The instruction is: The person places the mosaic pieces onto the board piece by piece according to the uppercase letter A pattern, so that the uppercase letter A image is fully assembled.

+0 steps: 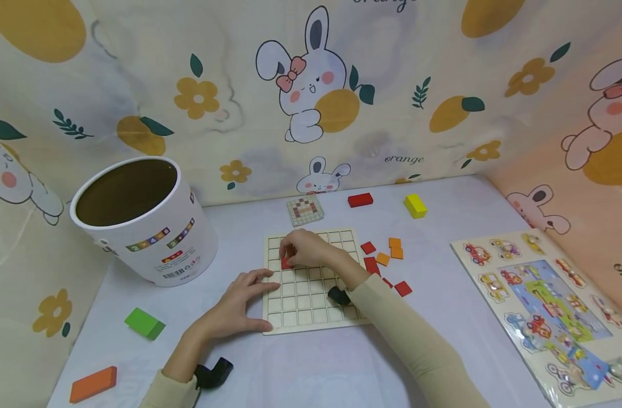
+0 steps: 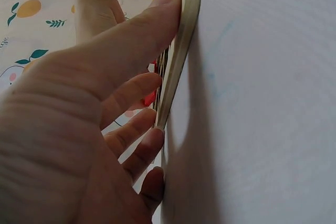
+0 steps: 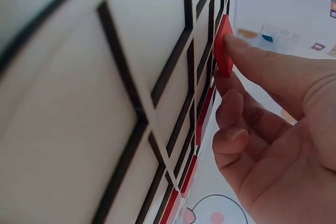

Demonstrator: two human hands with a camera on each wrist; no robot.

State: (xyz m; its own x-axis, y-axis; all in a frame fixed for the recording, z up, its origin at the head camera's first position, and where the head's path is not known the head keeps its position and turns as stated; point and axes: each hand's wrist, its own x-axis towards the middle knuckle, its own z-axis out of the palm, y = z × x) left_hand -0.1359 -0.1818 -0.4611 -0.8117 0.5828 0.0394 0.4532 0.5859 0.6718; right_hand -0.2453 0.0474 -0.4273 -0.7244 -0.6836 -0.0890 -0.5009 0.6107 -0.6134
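— Where was the red tile [image 1: 286, 262] at that moment?

— In the upper left part of the wooden grid board [image 1: 311, 309], near the board's left edge, pinched between the thumb and fingertips of the right hand [image 1: 305, 248]. The right wrist view showed it standing on edge against the grid lines, not lying flat.

— And the other hand?

— The left hand [image 1: 238, 306] lay flat with its fingers straight, holding nothing; the thumb pressed the board's front left corner and the fingertips rested on its left edge.

— What else was on the desk?

— Loose red and orange tiles [image 1: 383, 259] just beside the board's right edge, a pattern card [image 1: 305, 210] behind it, a white bucket [image 1: 147, 224] toward the back left corner, a green block [image 1: 145, 323] near the left edge, and a vehicle peg puzzle [image 1: 542, 309] along the right edge.
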